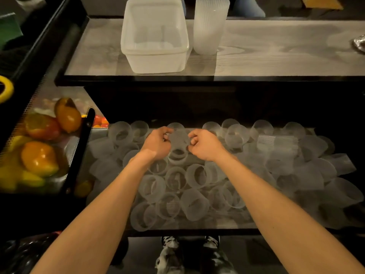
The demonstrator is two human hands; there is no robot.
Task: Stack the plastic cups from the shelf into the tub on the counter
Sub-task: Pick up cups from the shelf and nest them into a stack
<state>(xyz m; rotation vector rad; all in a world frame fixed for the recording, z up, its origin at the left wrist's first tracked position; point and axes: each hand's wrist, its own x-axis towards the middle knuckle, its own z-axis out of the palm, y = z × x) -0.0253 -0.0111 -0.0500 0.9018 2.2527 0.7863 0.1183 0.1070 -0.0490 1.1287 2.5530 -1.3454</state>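
Observation:
Several frosted plastic cups (197, 202) lie in a loose heap across the lower shelf (197, 231). One of them, a cup (178, 144) with its mouth turned toward me, is held between both hands above the heap. My left hand (158, 144) grips its left side with curled fingers. My right hand (203, 145) grips its right side the same way. Up on the wooden counter (276, 50) stands the clear square tub (155, 36), with nothing visible inside it. A tall ribbed stack of cups (209, 26) stands upright just right of the tub.
A black mesh tray (78, 153) at the left holds peppers (39, 158) and other produce. A yellow ring (6, 89) shows at the far left edge. My shoes (189, 254) are on the floor below the shelf.

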